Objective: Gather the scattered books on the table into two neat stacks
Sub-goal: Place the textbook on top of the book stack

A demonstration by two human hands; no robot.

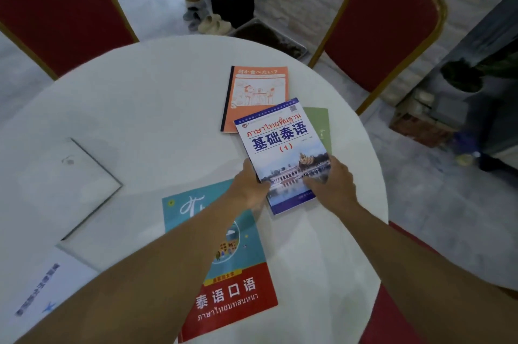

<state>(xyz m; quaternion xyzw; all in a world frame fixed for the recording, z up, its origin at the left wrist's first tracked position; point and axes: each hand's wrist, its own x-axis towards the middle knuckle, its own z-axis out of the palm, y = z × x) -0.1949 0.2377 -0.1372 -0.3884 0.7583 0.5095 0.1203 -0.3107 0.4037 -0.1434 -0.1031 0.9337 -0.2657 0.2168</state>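
Note:
Both hands hold a blue-and-white Thai textbook [283,147] with a palace photo on its cover. My left hand [249,184] grips its left edge and my right hand [330,184] its lower right corner. The textbook overlaps an orange notebook [256,88] behind it and covers most of a green book [319,125] to its right. A teal-and-red Thai speaking book [238,282] lies under my left forearm. A white book [64,184] rests at the left, and a white booklet with blue print [47,285] sits at the near left edge.
The round white table [157,91] fills most of the view. Two red chairs with gold frames stand behind it, one at the far left [56,10] and one at the far right [386,27]. Shoes [207,21] and plant pots sit on the floor beyond.

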